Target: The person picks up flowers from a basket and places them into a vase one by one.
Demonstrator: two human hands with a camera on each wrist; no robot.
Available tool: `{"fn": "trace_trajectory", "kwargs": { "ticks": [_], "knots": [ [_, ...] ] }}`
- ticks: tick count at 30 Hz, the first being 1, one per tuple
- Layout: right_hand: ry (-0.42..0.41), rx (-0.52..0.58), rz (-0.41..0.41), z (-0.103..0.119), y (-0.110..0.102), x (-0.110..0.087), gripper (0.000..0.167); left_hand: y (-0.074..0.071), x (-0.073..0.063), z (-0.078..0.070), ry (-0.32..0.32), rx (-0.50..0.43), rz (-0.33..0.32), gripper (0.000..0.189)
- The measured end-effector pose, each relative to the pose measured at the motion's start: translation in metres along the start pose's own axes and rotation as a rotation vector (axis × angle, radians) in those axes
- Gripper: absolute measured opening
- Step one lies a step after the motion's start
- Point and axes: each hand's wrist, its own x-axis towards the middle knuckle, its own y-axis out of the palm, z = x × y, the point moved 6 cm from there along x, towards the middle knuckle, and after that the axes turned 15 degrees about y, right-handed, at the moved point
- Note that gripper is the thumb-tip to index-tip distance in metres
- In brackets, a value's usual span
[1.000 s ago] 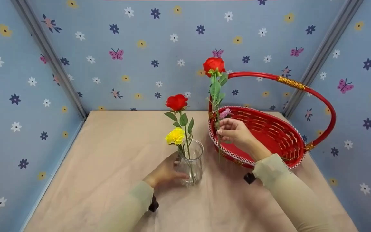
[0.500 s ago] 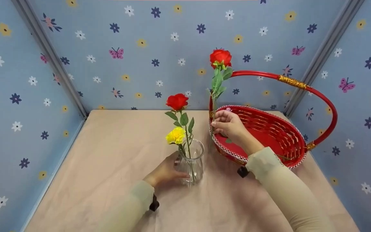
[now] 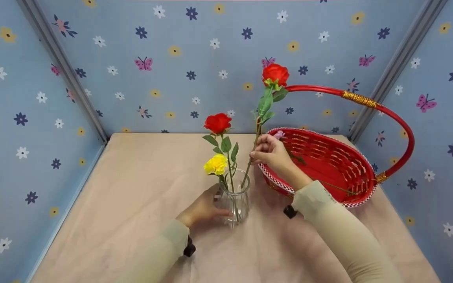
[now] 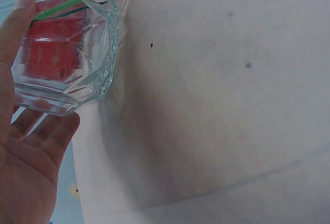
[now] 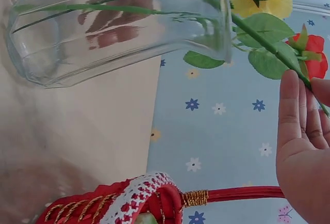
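Observation:
In the head view my left hand (image 3: 205, 208) grips a clear glass vase (image 3: 242, 206) low on its side, standing on the table. The left wrist view has the thumb on one side of the faceted vase (image 4: 111, 53) and the fingers on the other. A red rose (image 3: 217, 123) and a yellow carnation (image 3: 215, 164) lean in it. Between thumb and fingers my right hand (image 3: 277, 158) pinches the stem of a second red rose (image 3: 275, 74), held tilted. The lower end of this stem (image 5: 263, 43) is at the vase mouth in the right wrist view.
A red woven basket (image 3: 330, 147) with a tall arched handle (image 3: 403, 125) stands right of the vase, under the right forearm. Inside it are a small pink flower (image 3: 278, 135) and green stems. Blue patterned panels (image 3: 171, 78) enclose the table at back and sides.
My right hand has moved left from over the basket toward the vase, with the rose. Its stem end now reaches the vase mouth. The left hand and vase have stayed put.

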Motion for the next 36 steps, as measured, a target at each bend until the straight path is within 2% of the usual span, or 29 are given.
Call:
{"fn": "trace_trajectory", "kwargs": {
  "ticks": [9,18,22,29,36],
  "knots": [
    [-0.014,-0.096,-0.001,-0.010,0.005,-0.002,0.026,0.000,0.000,0.001,-0.003,0.014,0.007,0.104],
    [-0.069,-0.142,0.013,-0.017,0.011,-0.002,0.004,0.000,0.001,0.001,-0.003,0.011,0.010,0.104],
    [-0.088,-0.198,0.017,-0.019,0.013,-0.003,0.011,0.000,0.001,0.002,0.002,0.011,0.007,0.104],
    [-0.126,-0.341,-0.009,-0.025,0.017,-0.004,0.012,-0.001,0.000,0.001,-0.010,-0.012,0.011,0.103],
    [-0.170,-0.454,0.021,-0.027,0.026,-0.007,0.011,-0.001,0.000,0.001,0.003,-0.017,0.013,0.100]
  ]
}}
